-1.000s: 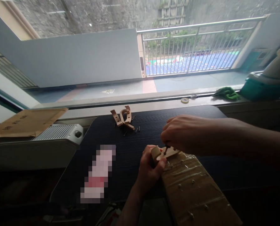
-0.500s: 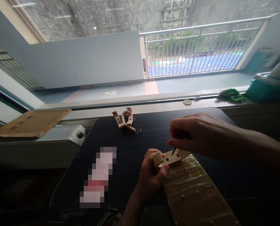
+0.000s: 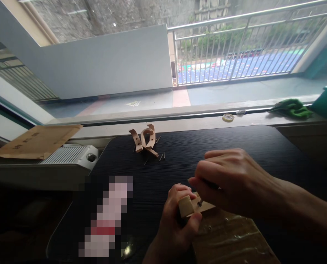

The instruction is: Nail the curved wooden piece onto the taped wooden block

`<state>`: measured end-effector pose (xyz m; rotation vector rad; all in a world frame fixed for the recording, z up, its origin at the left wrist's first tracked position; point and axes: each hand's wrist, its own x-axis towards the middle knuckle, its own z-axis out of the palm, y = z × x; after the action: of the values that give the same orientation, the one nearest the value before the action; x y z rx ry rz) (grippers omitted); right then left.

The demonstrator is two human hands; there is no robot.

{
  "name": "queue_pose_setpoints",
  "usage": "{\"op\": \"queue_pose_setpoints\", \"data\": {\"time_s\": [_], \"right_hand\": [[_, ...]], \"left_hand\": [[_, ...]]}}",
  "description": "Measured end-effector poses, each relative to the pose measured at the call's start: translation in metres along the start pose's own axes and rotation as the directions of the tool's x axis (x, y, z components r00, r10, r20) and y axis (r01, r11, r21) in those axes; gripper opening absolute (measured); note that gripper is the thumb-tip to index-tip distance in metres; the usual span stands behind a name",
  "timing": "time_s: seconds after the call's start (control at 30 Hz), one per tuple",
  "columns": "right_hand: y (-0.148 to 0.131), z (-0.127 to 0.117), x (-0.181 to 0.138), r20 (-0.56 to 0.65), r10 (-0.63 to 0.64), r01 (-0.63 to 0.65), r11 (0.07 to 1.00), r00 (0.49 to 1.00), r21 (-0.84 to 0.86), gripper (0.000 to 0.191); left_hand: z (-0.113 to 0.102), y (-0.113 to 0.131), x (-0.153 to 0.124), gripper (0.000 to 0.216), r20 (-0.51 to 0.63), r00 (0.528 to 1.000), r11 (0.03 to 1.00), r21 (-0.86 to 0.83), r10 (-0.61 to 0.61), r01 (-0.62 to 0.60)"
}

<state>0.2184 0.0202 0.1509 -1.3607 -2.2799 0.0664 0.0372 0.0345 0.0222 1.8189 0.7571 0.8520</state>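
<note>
Left hand (image 3: 177, 216): closed on the near-left end of a pale wooden piece (image 3: 193, 209), thumb on the near side, fingers curled round the far side, just beside the piece's raised block end. Right hand (image 3: 229, 179): a fist around a dark-handled tool, mostly hidden; its thin metal shaft (image 3: 201, 201) points down to a hole in the wood. Whether the tip meets a screw is too small to tell.

Wooden piece lies between the hands, left end in the left-hand grip, right part passing under the right hand. It sits at the far end of a taped cardboard box (image 3: 226, 234), which has small fasteners showing on its top.

Beyond, on the black bench (image 3: 180, 146): a cluster of curved and flat wooden parts (image 3: 138, 143), well apart from both hands, with loose screws (image 3: 164, 156) beside it. Blurred pink-and-red item (image 3: 105, 216) to the left, unreadable. Windowsill (image 3: 180, 126) behind: tape roll (image 3: 228, 117), green cloth (image 3: 294, 108).
</note>
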Motion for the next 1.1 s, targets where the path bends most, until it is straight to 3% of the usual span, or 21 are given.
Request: {"op": "queue_pose_setpoints", "data": {"time_s": [0.37,0.73,0.97,1.1], "right_hand": [[0.000,0.001,0.005,0.027,-0.044,0.044,0.999,0.999,0.014,0.028],[0.004,0.009,0.006,-0.021,-0.084,0.085,0.995,0.996,0.047,0.029],[0.004,0.008,0.006,0.107,-0.162,0.157,0.986,0.981,0.053,0.028],[0.003,0.011,0.008,0.103,-0.096,0.090,0.994,0.990,0.056,0.028]], "left_hand": [[0.000,0.005,0.000,0.029,-0.021,1.000,1.000,0.007,-0.017,0.017],[0.001,0.003,-0.002,0.026,-0.023,0.999,1.000,0.002,-0.028,0.028],[0.000,0.001,0.000,0.022,-0.043,0.999,1.000,0.011,0.020,-0.020],[0.001,-0.001,0.001,0.025,-0.052,0.999,1.000,0.023,0.010,-0.009]]}}
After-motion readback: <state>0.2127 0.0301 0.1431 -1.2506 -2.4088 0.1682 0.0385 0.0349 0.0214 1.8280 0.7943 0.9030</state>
